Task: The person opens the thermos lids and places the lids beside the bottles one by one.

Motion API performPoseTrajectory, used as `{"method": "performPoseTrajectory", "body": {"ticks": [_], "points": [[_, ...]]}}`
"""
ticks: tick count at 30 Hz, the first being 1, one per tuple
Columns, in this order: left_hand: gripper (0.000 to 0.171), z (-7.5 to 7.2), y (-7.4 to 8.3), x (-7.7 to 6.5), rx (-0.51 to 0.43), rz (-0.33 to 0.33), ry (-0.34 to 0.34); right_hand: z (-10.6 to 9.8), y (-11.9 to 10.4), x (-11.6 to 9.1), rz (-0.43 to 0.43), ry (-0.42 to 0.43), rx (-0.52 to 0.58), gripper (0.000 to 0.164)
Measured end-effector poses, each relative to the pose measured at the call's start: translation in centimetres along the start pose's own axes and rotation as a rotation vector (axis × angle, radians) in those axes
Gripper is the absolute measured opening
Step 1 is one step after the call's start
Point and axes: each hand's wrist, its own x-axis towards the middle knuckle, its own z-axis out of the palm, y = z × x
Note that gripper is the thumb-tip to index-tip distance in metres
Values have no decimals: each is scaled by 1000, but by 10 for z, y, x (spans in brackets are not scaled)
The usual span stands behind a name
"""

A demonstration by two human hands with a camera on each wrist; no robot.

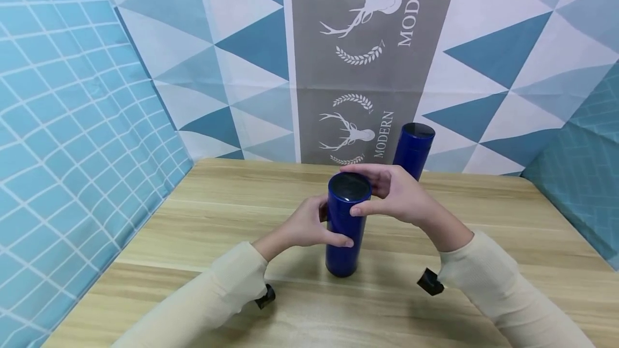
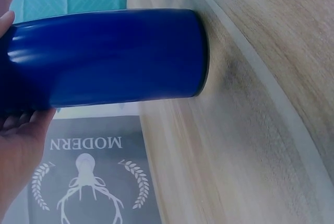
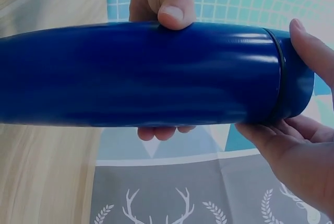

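A dark blue vacuum flask (image 1: 344,227) stands about upright over the front middle of the table; whether its base touches the wood I cannot tell. My left hand (image 1: 307,224) grips its body from the left, thumb across the front and fingers round the far side. Around the lid (image 3: 298,78) curls my right hand (image 1: 401,195), its thumb on the near side and its fingers behind. A dark seam separates lid and body in the right wrist view, with no gap showing. A second blue flask (image 1: 412,149) stands farther back, partly hidden by the right hand.
The wooden table (image 1: 232,187) reaches back to a patterned cloth wall (image 1: 256,52) with deer prints. Blue tiled cloth (image 1: 63,122) hangs at the left, and teal cloth (image 1: 580,176) at the right. A dark wrist mount (image 1: 430,282) sticks out below the right sleeve.
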Motion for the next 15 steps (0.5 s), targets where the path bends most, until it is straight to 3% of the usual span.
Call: {"method": "performPoseTrajectory", "body": {"ticks": [15], "points": [[63,0,-3,1,-39,-6,-13,-12,4,4,-93,-129,-39,66]]}}
